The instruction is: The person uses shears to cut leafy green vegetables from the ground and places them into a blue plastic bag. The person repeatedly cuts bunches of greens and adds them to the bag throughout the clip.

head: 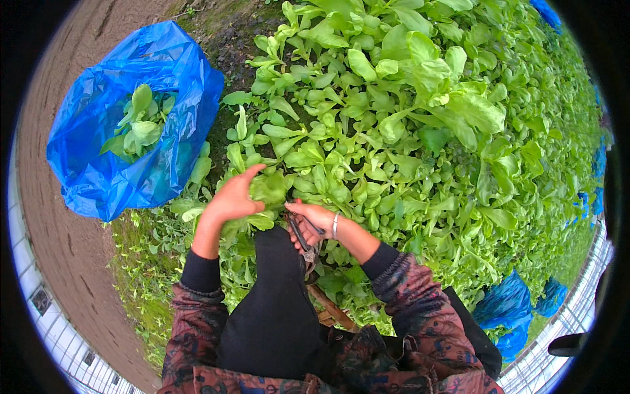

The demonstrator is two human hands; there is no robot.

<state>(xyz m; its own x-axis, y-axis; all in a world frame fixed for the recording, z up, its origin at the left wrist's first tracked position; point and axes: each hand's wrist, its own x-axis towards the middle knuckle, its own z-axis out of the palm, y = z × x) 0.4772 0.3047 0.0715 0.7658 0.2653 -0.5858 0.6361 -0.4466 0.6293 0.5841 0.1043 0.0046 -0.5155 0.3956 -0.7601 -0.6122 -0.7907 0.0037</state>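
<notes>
My left hand is spread, thumb and forefinger apart, at the edge of a blurred pale-green leafy rosette. Whether its fingers touch the leaves is unclear. Just right of the rosette, my right hand is closed around a dark metal hand tool, apparently shears, partly hidden by the fingers. A silver-coloured bangle circles the right wrist. Up and left of my hands sits a blue plastic bag, its mouth wide, with cut leafy greens inside.
A dense bed of leafy greens spreads ahead and to the right. Bare brown soil runs along the left. My black-trousered knee is just below my hands, near a wooden piece. More blue plastic bags lie at the right.
</notes>
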